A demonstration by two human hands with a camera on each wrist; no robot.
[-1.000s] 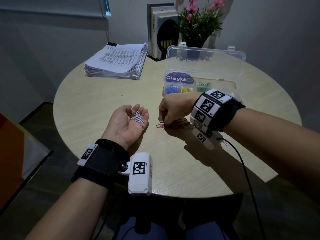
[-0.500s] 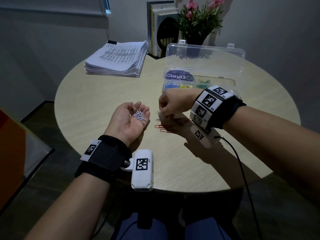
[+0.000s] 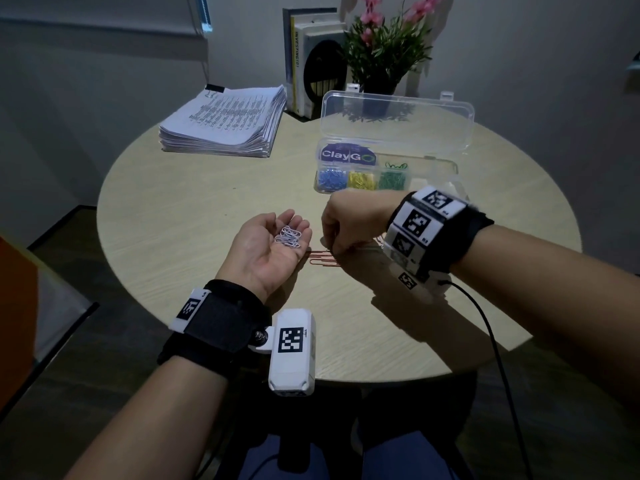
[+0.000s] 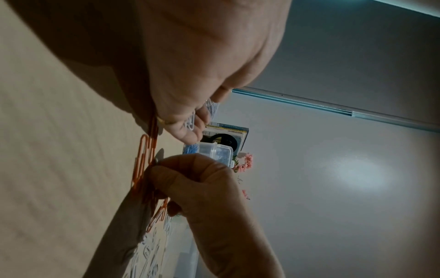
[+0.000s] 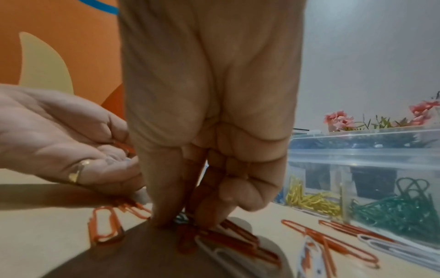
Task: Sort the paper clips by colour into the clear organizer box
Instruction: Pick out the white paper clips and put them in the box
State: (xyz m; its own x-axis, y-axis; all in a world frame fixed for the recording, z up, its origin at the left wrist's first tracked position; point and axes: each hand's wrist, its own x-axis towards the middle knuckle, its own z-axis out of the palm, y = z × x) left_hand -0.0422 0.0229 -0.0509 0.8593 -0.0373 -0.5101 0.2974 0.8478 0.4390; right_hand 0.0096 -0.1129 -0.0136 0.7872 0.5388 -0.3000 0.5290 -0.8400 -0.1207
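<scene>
My left hand (image 3: 277, 237) lies palm up above the round table (image 3: 180, 209), its fingers relaxed, and carries several white paper clips (image 3: 289, 236). Just right of it, my right hand (image 3: 334, 248) points down at a pile of orange clips (image 3: 323, 261). In the right wrist view its thumb and forefinger (image 5: 183, 220) pinch a small clip among orange clips (image 5: 238, 238) and a white clip (image 5: 214, 250). The clear organizer box (image 3: 433, 161) stands open behind my right hand. It holds blue clips (image 3: 330, 178), yellow clips (image 3: 362, 180) and green clips (image 3: 393, 180).
A thick stack of printed papers (image 3: 225, 123) lies at the back left. Books (image 3: 311, 60) and a pink flower plant (image 3: 384, 53) stand behind the box lid (image 3: 394, 119). A black cable (image 3: 491, 341) hangs from my right wrist past the table's near edge.
My right hand rose from the pile toward my left palm half a second ago and has come back down onto the orange clips. My left hand has barely moved.
</scene>
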